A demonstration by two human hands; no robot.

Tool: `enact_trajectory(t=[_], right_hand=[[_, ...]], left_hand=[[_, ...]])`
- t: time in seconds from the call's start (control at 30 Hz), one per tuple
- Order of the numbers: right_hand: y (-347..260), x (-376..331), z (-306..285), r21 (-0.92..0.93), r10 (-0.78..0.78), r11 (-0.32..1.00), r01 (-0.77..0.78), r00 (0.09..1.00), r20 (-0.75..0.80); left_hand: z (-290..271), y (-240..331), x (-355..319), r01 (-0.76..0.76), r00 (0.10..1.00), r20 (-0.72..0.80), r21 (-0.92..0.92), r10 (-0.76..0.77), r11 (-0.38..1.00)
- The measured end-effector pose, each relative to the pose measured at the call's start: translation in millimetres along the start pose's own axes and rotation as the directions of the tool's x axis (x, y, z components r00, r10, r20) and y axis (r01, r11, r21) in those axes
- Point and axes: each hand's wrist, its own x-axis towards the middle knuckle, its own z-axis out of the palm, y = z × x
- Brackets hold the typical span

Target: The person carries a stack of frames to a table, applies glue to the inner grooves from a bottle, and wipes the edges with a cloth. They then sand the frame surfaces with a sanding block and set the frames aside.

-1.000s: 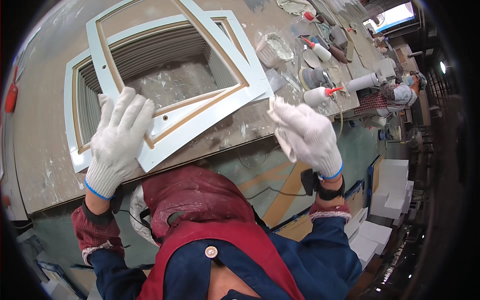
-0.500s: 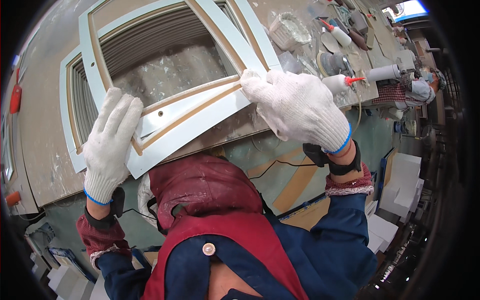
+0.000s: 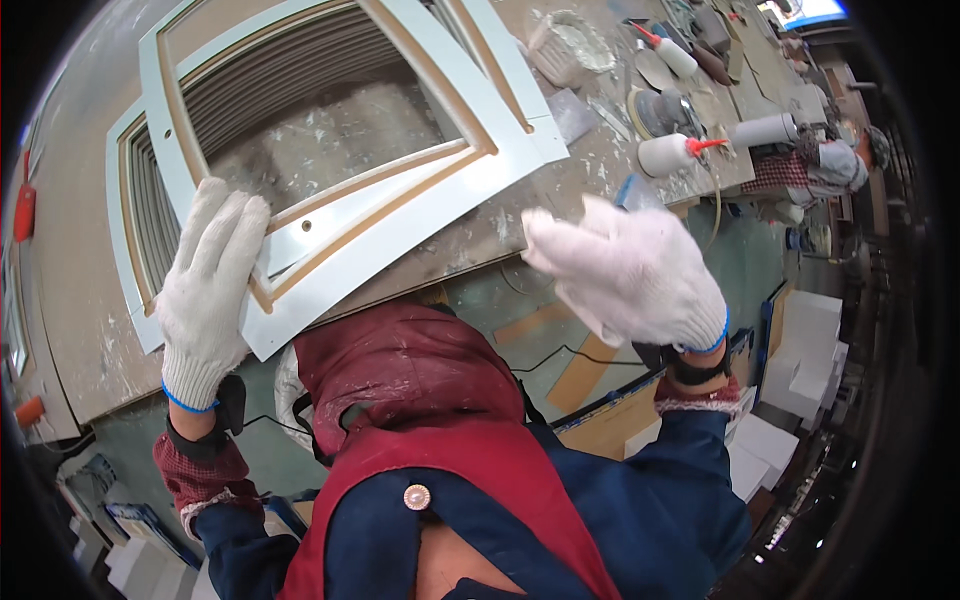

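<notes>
My left hand [image 3: 208, 290], in a white knitted glove, lies with its fingers stretched out over the near left corner of a pale blue-white frame [image 3: 365, 235]. Tan grooves run along that frame, and it rests partly over a second pale frame [image 3: 122, 200] on the worktable. My right hand [image 3: 630, 265], gloved the same way, is raised off the frame near the table's front edge. Its fingers are bunched together; whether something small is between them is hidden. A small blue piece [image 3: 627, 190] shows just behind this hand, and I cannot tell whether they touch.
Right of the frames, the paint-spotted table [image 3: 480, 235] holds a crusted plastic tub [image 3: 570, 50], a white bottle with a red nozzle [image 3: 668, 155], a sander [image 3: 660, 112] and a white roll [image 3: 762, 132]. Another person [image 3: 820, 165] is farther right. White boards [image 3: 805, 345] stand below.
My right hand has left the frame's near right corner and moved right and toward me. The frame has shifted slightly left in the picture. My left hand stays on its left corner.
</notes>
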Motion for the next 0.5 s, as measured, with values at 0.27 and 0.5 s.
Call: enact_trajectory(t=[0.27,0.5], right_hand=[[13,44,27,-0.129,-0.098,0.990,0.064,0.957,-0.274],[-8,37,25,-0.157,-0.032,0.988,-0.005,0.972,-0.234]], left_hand=[[2,0,3,-0.012,1.000,-0.022,0.000,0.012,1.000],[0,0,-3,0.037,0.998,-0.044,0.002,-0.037,0.999]])
